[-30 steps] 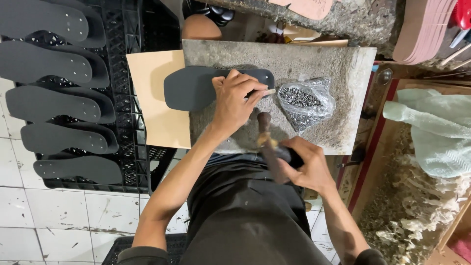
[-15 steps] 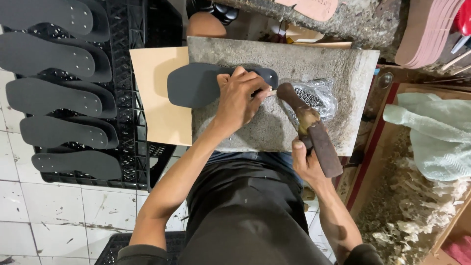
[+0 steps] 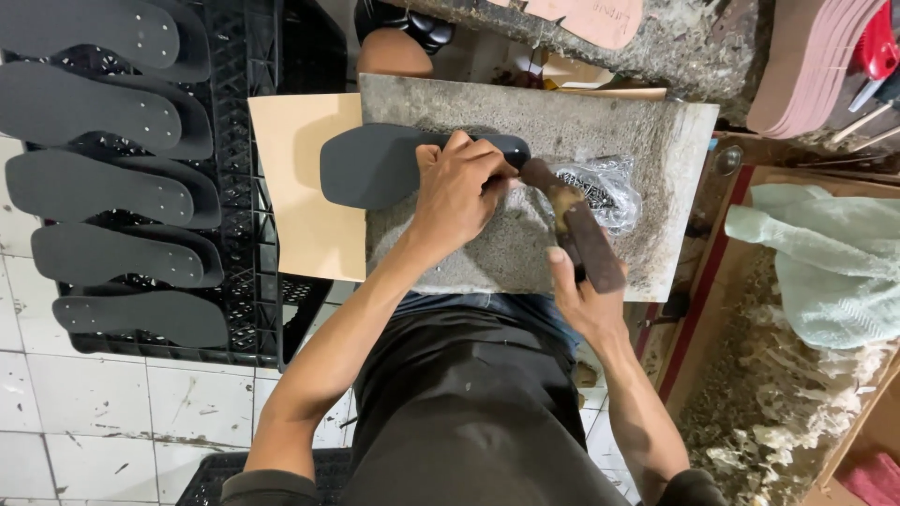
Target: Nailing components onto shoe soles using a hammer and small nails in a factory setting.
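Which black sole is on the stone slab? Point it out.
The sole under the left hand, lying across the slab and tan sheet. The other soles are stacked on the black crate.

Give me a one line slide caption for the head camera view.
Left hand steadies a dark sole on a stone slab while the right hand brings a hammer down onto it.

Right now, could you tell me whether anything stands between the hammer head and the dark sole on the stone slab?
Nothing visible does. The hammer in the right hand meets the dark sole beside the left hand fingertips; the bag of nails lies behind it.
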